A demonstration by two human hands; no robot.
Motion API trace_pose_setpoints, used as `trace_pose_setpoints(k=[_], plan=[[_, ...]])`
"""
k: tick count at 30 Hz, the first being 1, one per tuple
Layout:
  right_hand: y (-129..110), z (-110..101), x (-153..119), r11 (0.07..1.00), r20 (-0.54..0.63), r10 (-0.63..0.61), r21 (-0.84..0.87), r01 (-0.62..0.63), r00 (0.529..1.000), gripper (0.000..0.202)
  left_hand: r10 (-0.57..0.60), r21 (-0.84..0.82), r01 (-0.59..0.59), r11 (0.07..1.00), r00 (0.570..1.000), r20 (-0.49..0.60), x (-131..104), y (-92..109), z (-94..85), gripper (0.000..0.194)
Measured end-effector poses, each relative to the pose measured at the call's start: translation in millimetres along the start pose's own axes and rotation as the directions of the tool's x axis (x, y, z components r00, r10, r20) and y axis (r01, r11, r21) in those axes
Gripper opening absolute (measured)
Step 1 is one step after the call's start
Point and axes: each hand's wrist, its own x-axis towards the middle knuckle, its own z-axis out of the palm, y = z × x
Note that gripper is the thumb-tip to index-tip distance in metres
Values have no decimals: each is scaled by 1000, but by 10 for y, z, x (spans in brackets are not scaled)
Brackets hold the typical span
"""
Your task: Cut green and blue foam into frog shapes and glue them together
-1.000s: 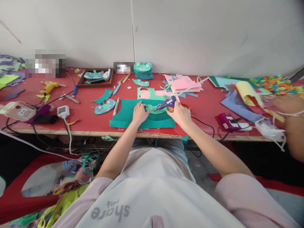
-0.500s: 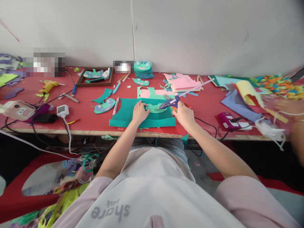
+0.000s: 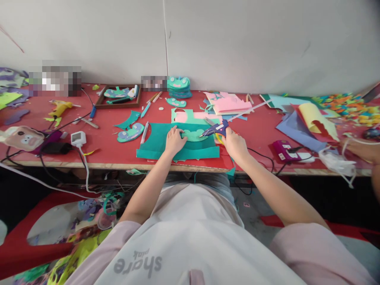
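Observation:
A dark green felt sheet (image 3: pixel 154 138) lies near the front edge of the red table, its near strip creased. On it rests a light green wavy-edged cutout (image 3: pixel 192 135). My left hand (image 3: pixel 175 140) presses down on the sheet with spread fingers, its fingertips at the cutout's left end. My right hand (image 3: pixel 236 145) grips a dark blue glue gun (image 3: pixel 218 128), whose nozzle points left over the cutout's right end. A long clear glue stick (image 3: pixel 249 110) sticks out of its back. Whether the nozzle touches the cutout, I cannot tell.
A decorated green cutout (image 3: pixel 130 132) and a white pen (image 3: pixel 144 132) lie left of the sheet. Behind are a brown tray (image 3: pixel 118 106) and stacked face pieces (image 3: pixel 179 87). At right are a purple power strip (image 3: pixel 283 151) and another person's hand (image 3: pixel 360 149).
My right hand and the glue gun have shifted slightly right, the nozzle moving along toward the cutout's right end. My left hand stays put. At far right, the other person's hand and the yellow sheet have moved.

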Motion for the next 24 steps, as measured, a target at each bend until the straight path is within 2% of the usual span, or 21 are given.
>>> trace_pose_setpoints(k=[10,19,24], plan=[[63,-97,-6,999,20,46,7,-46,999,25,0,3,0,1000,1000,-6,5,-10,13,29],[90,-89,9,999,16,51,-13,-50,999,25,-1,9,1,1000,1000,6,-1,2,-4,28],[25,-106,5,999,-47,49,19,-49,998,26,1,6,-1,1000,1000,-5,3,0,-3,27]])
